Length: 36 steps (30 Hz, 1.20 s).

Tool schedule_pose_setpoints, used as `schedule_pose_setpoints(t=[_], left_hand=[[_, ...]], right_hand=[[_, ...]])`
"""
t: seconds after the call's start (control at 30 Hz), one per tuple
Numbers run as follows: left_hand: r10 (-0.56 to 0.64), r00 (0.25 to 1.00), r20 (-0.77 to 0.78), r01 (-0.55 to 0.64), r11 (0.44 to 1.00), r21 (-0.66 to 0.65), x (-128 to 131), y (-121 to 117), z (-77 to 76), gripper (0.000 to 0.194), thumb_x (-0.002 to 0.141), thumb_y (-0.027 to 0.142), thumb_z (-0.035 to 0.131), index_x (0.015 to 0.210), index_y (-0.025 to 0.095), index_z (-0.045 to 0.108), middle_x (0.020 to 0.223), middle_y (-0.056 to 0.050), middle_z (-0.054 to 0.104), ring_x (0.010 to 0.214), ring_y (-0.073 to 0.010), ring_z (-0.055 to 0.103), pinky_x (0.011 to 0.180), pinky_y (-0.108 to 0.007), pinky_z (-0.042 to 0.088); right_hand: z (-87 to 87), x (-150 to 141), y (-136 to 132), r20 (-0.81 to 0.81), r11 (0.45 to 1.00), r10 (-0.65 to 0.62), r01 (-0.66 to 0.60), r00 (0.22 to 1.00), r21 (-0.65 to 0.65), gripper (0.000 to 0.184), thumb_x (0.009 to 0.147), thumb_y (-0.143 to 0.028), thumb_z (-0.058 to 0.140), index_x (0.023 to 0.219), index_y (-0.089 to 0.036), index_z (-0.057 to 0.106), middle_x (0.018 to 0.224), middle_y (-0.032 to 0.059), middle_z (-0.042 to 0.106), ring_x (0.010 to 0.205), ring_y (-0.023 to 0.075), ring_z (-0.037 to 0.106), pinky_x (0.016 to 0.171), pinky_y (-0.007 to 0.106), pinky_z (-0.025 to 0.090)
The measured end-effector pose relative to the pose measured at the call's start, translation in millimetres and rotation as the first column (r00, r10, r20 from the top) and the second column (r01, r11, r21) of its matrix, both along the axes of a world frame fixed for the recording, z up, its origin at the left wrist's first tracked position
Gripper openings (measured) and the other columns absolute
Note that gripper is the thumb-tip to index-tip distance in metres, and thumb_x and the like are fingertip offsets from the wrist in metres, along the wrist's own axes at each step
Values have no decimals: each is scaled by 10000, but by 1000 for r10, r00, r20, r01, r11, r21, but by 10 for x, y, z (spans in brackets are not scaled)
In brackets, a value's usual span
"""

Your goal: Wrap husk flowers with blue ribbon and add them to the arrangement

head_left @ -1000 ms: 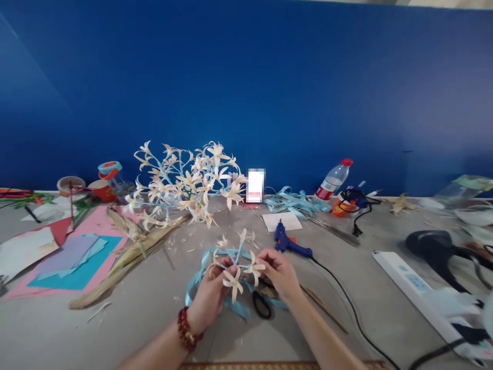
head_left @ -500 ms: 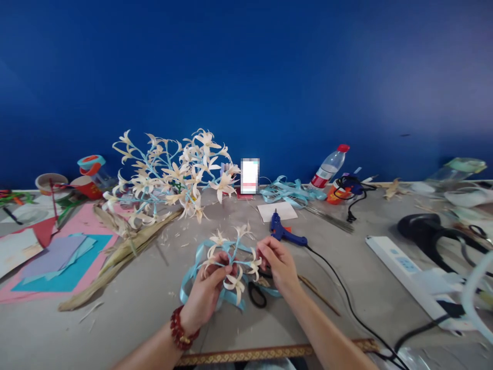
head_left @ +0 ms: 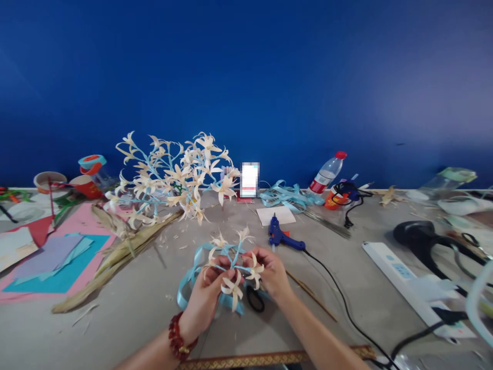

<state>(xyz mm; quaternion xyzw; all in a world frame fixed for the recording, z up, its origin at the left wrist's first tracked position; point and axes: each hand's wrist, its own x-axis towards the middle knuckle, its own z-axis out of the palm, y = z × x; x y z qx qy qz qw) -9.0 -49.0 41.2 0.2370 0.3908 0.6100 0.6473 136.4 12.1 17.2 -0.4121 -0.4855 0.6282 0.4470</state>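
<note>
Between my hands is a small spray of handmade cream flowers (head_left: 232, 290) on light blue wrapped stems. My left hand (head_left: 210, 288), with a red bead bracelet at the wrist, is closed around the stems where they meet. My right hand (head_left: 270, 270) has its fingers bent in behind the flower on the right side and touches the spray there; its fingertips are partly hidden. Under the hands lie a loop of light blue ribbon (head_left: 184, 288) and scissors, whose black handle (head_left: 255, 299) shows.
A larger branch of cream flowers (head_left: 179, 177) stands back left, beside dried husks (head_left: 111, 264) and coloured paper (head_left: 57, 264). Right of centre lies a blue glue gun (head_left: 287, 237) with a trailing cord. Farther right are a white power strip (head_left: 408, 282) and, behind, a tilted bottle (head_left: 325, 174).
My right hand has moved left and down, from beside the spray to its right-hand flower. My left hand keeps its hold, and the spray has turned slightly. The view has shifted a little.
</note>
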Motion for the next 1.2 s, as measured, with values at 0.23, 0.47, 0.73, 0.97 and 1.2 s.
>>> schedule_pose_setpoints(t=[0.23, 0.47, 0.73, 0.97, 1.2], left_hand=[[-5, 1000, -23, 4, 1000, -15, 14, 21, -29, 263, 707, 253, 776, 856, 174, 574, 632, -18, 700, 636, -216, 705, 512, -254, 490], [19, 1000, -22, -20, 999, -36, 20, 15, 14, 282, 667, 248, 805, 827, 168, 587, 596, 2, 679, 559, -191, 677, 492, -252, 484], [-47, 995, -90, 48, 999, 9, 51, 21, 10, 245, 681, 285, 792, 808, 145, 636, 617, -36, 715, 445, -154, 622, 474, -256, 479], [-41, 994, -97, 41, 999, 5, 62, 37, 19, 314, 680, 360, 781, 810, 151, 586, 605, -20, 709, 406, -148, 620, 440, -246, 483], [-5, 985, -175, 11, 999, 34, 70, 24, 18, 332, 689, 384, 772, 810, 162, 558, 576, -10, 706, 389, -147, 624, 410, -232, 486]], right_hand=[[-40, 11, 23, -160, 999, -3, -3, 987, -40, 318, 605, -388, 823, 687, -185, 593, 600, -42, 552, 489, 82, 439, 463, 191, 349], [-11, -3, 29, -211, 994, 10, -33, 978, -107, 299, 654, -393, 813, 796, -182, 655, 677, -23, 601, 508, 85, 514, 452, 182, 408], [140, -93, -50, -234, 981, 63, -103, 970, -164, 291, 577, -342, 855, 764, -205, 678, 791, -9, 674, 526, 104, 583, 460, 215, 488], [98, -88, -10, -172, 996, 74, -82, 982, -42, 241, 614, -351, 831, 728, -208, 675, 737, -18, 629, 556, 109, 557, 491, 219, 477], [49, -85, -18, -148, 995, 71, -60, 987, 75, 202, 651, -354, 813, 730, -221, 683, 815, 8, 639, 714, 155, 593, 613, 256, 508]])
